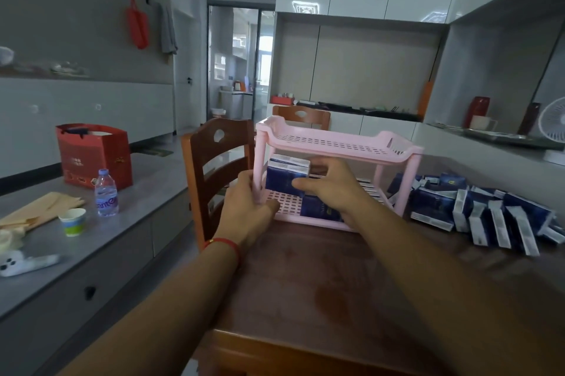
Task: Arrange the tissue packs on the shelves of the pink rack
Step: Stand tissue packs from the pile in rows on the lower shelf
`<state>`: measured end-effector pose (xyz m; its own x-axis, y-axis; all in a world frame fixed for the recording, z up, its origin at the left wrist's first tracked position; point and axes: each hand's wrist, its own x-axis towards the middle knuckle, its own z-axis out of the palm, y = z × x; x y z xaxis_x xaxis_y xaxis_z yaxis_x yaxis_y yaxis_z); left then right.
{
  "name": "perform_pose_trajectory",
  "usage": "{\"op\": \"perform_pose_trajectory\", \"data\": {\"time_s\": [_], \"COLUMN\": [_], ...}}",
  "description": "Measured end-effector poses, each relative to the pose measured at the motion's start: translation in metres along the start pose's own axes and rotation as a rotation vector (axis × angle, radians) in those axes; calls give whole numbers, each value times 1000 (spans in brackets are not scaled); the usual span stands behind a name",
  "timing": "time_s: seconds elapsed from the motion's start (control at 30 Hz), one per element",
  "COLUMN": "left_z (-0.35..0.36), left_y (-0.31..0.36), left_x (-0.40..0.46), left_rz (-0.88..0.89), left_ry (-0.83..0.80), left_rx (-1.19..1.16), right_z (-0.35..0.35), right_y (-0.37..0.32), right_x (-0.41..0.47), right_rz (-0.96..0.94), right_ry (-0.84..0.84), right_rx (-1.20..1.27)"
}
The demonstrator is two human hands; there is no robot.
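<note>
Right now the loading of the lower shelf looks to be under way. The left hand [249, 201] curls around the front left post of the pink rack [336, 143], apparently steadying it on the brown worktop [321, 284]. The right hand [331, 184] reaches in under the top shelf, thumb and fingers pinching an upright tissue pack [284, 175] at the left end of the lower shelf. Another pack [318, 207] lies flat just beside it, partly hidden by the right wrist. The top shelf holds nothing. Many more packs [477, 213] lie in a loose heap on the worktop, just right of the rack. Next, I judge, the held pack needs seating square against the left side before release, then another gets fetched from the heap.
</note>
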<state>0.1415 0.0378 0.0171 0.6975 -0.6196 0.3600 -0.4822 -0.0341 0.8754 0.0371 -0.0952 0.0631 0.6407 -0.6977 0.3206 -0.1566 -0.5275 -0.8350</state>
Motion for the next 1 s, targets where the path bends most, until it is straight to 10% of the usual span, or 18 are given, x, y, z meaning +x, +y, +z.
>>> {"op": "perform_pose_trajectory", "data": {"time_s": [1.0], "left_z": [2], "left_y": [-3], "left_x": [4], "left_rz": [15], "left_ry": [10], "left_rx": [43], "right_z": [13], "right_y": [20], "right_x": [83], "right_rz": [182], "right_ry": [-175], "right_rx": [-691]}}
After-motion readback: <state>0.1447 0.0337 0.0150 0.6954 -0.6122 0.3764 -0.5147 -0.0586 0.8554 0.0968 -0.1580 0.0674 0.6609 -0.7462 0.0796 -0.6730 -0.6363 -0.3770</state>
